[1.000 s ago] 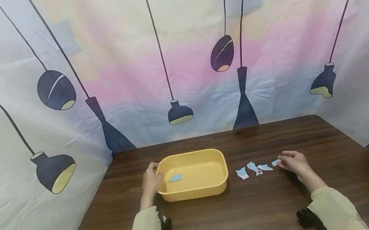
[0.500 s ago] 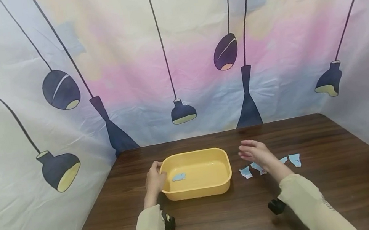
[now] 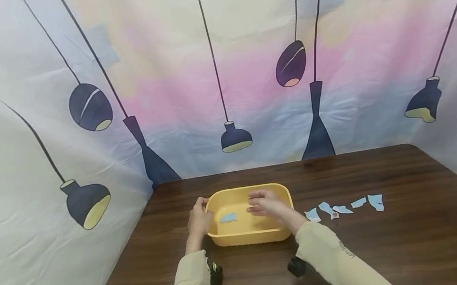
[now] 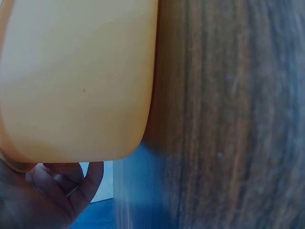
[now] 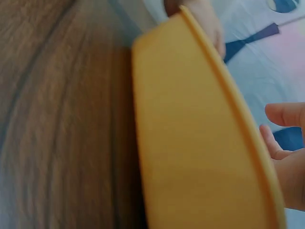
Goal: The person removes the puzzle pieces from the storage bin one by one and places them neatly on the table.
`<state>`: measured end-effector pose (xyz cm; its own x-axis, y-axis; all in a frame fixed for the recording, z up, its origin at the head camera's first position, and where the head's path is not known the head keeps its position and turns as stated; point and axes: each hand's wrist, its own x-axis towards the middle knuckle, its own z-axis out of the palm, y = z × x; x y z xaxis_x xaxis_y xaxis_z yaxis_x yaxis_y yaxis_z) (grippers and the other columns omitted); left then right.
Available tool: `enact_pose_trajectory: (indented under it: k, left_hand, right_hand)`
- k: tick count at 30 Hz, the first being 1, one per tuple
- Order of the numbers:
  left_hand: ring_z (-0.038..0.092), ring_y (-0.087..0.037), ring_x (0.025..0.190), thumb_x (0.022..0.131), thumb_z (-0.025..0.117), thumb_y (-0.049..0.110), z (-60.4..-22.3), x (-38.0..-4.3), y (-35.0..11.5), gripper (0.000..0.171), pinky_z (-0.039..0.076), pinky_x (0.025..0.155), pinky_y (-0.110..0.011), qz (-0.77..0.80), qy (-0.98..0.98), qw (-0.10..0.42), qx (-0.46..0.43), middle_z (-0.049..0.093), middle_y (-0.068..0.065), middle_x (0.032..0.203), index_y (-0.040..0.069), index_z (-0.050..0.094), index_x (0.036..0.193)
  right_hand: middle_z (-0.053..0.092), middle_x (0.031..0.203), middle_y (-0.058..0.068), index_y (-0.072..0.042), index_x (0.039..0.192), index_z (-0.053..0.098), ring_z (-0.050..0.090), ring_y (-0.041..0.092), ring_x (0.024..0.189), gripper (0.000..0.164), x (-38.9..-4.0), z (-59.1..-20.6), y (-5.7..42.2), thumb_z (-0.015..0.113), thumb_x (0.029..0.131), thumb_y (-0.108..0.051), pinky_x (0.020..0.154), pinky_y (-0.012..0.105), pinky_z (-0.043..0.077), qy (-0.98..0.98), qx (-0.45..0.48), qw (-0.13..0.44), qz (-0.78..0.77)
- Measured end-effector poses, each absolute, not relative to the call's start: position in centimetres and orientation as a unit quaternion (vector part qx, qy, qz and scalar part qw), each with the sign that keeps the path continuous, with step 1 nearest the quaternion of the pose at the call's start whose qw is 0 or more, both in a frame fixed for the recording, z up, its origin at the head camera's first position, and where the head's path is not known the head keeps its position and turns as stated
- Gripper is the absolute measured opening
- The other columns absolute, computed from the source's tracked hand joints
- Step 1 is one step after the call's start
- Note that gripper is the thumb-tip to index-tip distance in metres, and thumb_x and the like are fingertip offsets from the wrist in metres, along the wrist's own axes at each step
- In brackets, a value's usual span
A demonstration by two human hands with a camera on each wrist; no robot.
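Observation:
A yellow plastic basin (image 3: 252, 237) stands on the table with one torn light-blue piece of paper (image 3: 228, 217) lying inside at the left. My left hand (image 3: 199, 219) grips the basin's left rim, thumb over the edge and fingers outside. Over the basin's right half hovers my right hand (image 3: 268, 204), fingers loosely extended. The right wrist view has its thumb (image 5: 285, 114) apart from a finger, and no paper shows between them. Several torn light-blue paper pieces (image 3: 342, 210) lie in a loose row to the right of the basin.
The brown wooden table (image 3: 428, 232) ends at a back edge against a fabric backdrop (image 3: 264, 81) printed with hanging lamps. Dark camera mounts sit at both wrists, just above the tabletop.
My right hand has left the far right of the paper row and moved left, over the basin. Several pieces still lie in the row. My left hand keeps its grip on the rim.

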<state>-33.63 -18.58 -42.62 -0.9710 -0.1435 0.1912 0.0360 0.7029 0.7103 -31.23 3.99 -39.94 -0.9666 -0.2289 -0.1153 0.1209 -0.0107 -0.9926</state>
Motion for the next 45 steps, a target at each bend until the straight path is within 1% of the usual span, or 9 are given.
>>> enact_pose_trajectory:
  k: [4, 13, 17, 24, 28, 32, 36, 39, 45]
  left_hand:
    - [0.043, -0.015, 0.059, 0.083, 0.055, 0.005, -42.3, -33.7, -18.6, 0.041, 0.032, 0.053, -0.027, -0.381, -0.916, 0.122, 0.027, 0.047, -0.001, 0.073, 0.007, 0.059, 0.124]
    - [0.045, -0.015, 0.059, 0.085, 0.056, 0.005, -42.4, -33.4, -18.4, 0.039, 0.034, 0.053, -0.026, -0.383, -0.915, 0.123, 0.022, 0.051, -0.003, 0.075, 0.007, 0.059, 0.124]
    - [0.047, -0.015, 0.060, 0.085, 0.057, 0.005, -42.6, -33.1, -18.2, 0.038, 0.034, 0.053, -0.027, -0.383, -0.915, 0.124, 0.023, 0.053, -0.004, 0.076, 0.007, 0.059, 0.123]
    - [0.050, -0.017, 0.063, 0.084, 0.059, 0.005, -42.1, -33.2, -17.9, 0.037, 0.035, 0.055, -0.027, -0.383, -0.914, 0.131, 0.024, 0.056, -0.006, 0.079, 0.007, 0.060, 0.121]
    - [0.049, -0.017, 0.062, 0.085, 0.059, 0.005, -42.3, -33.1, -18.2, 0.036, 0.035, 0.054, -0.027, -0.385, -0.913, 0.134, 0.020, 0.055, -0.005, 0.078, 0.006, 0.060, 0.120]
    - [0.047, -0.015, 0.060, 0.085, 0.058, 0.005, -42.8, -33.0, -18.5, 0.035, 0.035, 0.053, -0.027, -0.386, -0.913, 0.132, 0.018, 0.052, -0.004, 0.076, 0.005, 0.060, 0.120]
    - [0.045, -0.015, 0.059, 0.084, 0.059, 0.003, -43.1, -32.9, -18.6, 0.037, 0.034, 0.053, -0.027, -0.389, -0.911, 0.137, 0.013, 0.050, -0.003, 0.073, 0.004, 0.060, 0.120]
    - [0.045, -0.015, 0.059, 0.083, 0.059, 0.003, -43.1, -32.9, -18.5, 0.037, 0.034, 0.053, -0.027, -0.392, -0.909, 0.143, 0.011, 0.050, -0.003, 0.073, 0.004, 0.060, 0.119]
    - [0.047, -0.015, 0.058, 0.083, 0.060, 0.003, -42.8, -32.8, -18.5, 0.036, 0.036, 0.053, -0.027, -0.396, -0.905, 0.153, 0.013, 0.056, -0.004, 0.075, 0.006, 0.060, 0.120]
  right_hand:
    - [0.046, 0.138, 0.031, 0.011, 0.135, 0.045, 0.064, 0.039, 0.111, 0.043, -31.5, -40.5, 1.9, 0.050, 0.096, -0.004, 0.096, 0.042, 0.052, 0.693, -0.047, 0.141, -0.705]
    - [0.045, 0.140, 0.031, 0.011, 0.135, 0.045, 0.065, 0.035, 0.109, 0.043, -32.1, -41.1, -1.0, 0.049, 0.096, -0.005, 0.096, 0.039, 0.052, 0.695, -0.036, 0.168, -0.698]
    - [0.044, 0.141, 0.032, 0.010, 0.137, 0.044, 0.065, 0.036, 0.110, 0.044, -32.3, -41.8, -1.7, 0.047, 0.096, -0.006, 0.091, 0.036, 0.055, 0.699, -0.031, 0.184, -0.690]
    - [0.054, 0.131, 0.031, 0.008, 0.142, 0.040, 0.068, 0.034, 0.105, 0.046, -33.5, -42.0, -2.3, 0.043, 0.098, -0.007, 0.083, 0.033, 0.056, 0.723, -0.026, 0.204, -0.659]
    - [0.057, 0.127, 0.030, 0.007, 0.143, 0.040, 0.069, 0.033, 0.103, 0.046, -33.7, -42.1, -2.6, 0.041, 0.099, -0.008, 0.078, 0.030, 0.056, 0.726, -0.031, 0.211, -0.654]
    - [0.056, 0.129, 0.029, 0.004, 0.145, 0.039, 0.067, 0.035, 0.108, 0.046, -33.5, -42.3, -2.7, 0.039, 0.101, -0.009, 0.084, 0.034, 0.056, 0.714, -0.031, 0.224, -0.663]
    - [0.048, 0.141, 0.026, 0.002, 0.146, 0.038, 0.063, 0.036, 0.112, 0.046, -33.4, -42.4, -2.8, 0.039, 0.102, -0.011, 0.090, 0.039, 0.054, 0.704, -0.033, 0.229, -0.672]
    - [0.045, 0.144, 0.024, 0.002, 0.145, 0.040, 0.064, 0.033, 0.110, 0.045, -33.5, -42.3, -2.9, 0.041, 0.101, -0.012, 0.089, 0.037, 0.054, 0.700, -0.031, 0.226, -0.676]
    - [0.048, 0.139, 0.024, 0.001, 0.144, 0.040, 0.064, 0.028, 0.102, 0.046, -33.7, -42.2, -3.1, 0.044, 0.100, -0.013, 0.084, 0.033, 0.053, 0.702, -0.021, 0.216, -0.679]
